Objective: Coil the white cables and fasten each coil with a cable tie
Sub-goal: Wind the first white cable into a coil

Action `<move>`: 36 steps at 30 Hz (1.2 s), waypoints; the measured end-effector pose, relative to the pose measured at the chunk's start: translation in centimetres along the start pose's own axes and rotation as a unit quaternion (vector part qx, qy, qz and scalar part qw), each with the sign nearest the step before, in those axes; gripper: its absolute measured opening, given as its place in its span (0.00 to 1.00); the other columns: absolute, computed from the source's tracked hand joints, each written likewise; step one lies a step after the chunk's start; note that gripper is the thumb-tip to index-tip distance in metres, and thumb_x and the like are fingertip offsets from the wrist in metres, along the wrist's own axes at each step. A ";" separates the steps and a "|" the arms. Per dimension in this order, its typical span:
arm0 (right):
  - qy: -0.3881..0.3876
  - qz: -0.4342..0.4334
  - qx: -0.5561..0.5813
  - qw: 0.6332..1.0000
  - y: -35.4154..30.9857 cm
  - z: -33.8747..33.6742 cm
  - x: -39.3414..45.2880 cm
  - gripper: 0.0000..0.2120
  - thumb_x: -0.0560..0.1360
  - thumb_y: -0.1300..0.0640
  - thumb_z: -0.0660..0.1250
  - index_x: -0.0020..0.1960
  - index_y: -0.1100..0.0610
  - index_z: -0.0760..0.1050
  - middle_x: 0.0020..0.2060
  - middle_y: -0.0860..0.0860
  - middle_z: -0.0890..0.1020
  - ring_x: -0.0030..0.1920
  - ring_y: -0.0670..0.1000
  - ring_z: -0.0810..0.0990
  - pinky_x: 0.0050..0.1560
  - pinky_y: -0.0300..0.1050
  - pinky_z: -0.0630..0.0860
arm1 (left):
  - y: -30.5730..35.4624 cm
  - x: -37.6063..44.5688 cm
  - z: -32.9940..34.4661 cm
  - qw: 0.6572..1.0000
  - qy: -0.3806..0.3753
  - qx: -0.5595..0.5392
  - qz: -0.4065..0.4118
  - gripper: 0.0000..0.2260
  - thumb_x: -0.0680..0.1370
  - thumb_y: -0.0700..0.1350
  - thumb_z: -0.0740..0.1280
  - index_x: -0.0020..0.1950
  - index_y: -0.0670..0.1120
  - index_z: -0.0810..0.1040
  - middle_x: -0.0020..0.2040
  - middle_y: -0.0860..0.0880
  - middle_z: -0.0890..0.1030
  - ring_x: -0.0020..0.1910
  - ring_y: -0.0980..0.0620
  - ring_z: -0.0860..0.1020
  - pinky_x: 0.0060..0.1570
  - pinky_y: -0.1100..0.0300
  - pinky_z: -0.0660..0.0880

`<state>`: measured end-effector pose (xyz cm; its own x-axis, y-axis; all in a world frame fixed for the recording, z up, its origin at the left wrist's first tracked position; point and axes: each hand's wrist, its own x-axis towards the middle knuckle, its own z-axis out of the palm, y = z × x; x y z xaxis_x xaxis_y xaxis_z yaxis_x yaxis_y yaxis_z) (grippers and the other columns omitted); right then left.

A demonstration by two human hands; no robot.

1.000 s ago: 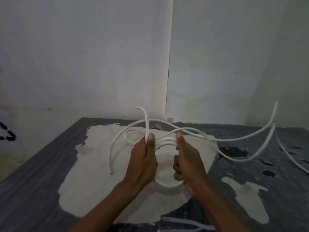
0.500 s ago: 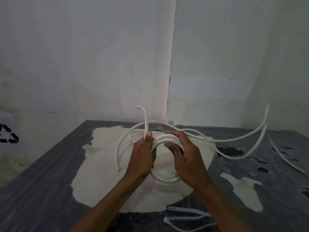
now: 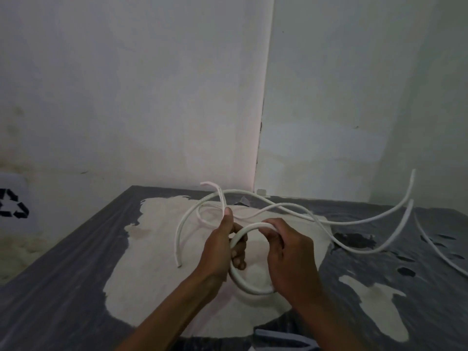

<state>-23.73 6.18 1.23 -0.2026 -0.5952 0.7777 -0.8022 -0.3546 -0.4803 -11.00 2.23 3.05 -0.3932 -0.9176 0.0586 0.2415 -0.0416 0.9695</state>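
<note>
The stiff white round cable [image 3: 247,230] stood as an upright loop above the worn grey table [image 3: 63,274], loose ends trailing right. The left hand [image 3: 220,252] gripped it; the right hand [image 3: 288,252], earlier higher, pinched its top.

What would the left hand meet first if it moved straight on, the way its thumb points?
Probably the left hand would meet the looped white cable strands arching just beyond its thumb, then the pale wall; depth is unclear from this one view.

Bare room, stained walls [image 3: 126,97], worn table [image 3: 63,287]
</note>
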 end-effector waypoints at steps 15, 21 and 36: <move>-0.048 0.078 0.067 0.994 -1.5 0.6 -0.7 0.19 0.76 0.44 0.55 0.53 0.53 0.79 0.39 0.41 0.81 0.41 0.39 0.79 0.43 0.27 0.73 | 1.2 -0.4 -2.0 0.989 -0.114 -0.037 -0.088 0.33 0.76 0.68 0.43 0.37 0.42 0.71 0.22 0.49 0.62 0.20 0.55 0.59 0.23 0.64 0.59; -0.098 0.028 0.077 0.992 -0.9 -0.3 -0.2 0.18 0.77 0.45 0.57 0.53 0.54 0.79 0.37 0.43 0.81 0.35 0.40 0.78 0.37 0.28 0.72 | 0.9 -0.6 -0.8 0.963 0.009 0.255 0.086 0.26 0.75 0.64 0.47 0.42 0.45 0.73 0.26 0.50 0.74 0.21 0.57 0.71 0.23 0.64 0.72; -0.144 -0.017 0.056 0.988 1.0 -2.9 1.2 0.05 0.79 0.56 0.63 0.50 0.46 0.74 0.38 0.45 0.83 0.30 0.47 0.79 0.34 0.48 0.77 | -0.7 -0.2 -1.3 0.864 -0.113 0.413 0.266 0.17 0.77 0.57 0.53 0.65 0.57 0.62 0.45 0.58 0.80 0.36 0.64 0.79 0.38 0.71 0.76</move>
<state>-26.37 7.19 2.89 0.0048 -0.7561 0.6545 -0.7351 -0.4464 -0.5103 -9.91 1.92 2.00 -0.6067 -0.6161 0.5023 -0.2386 0.7439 0.6243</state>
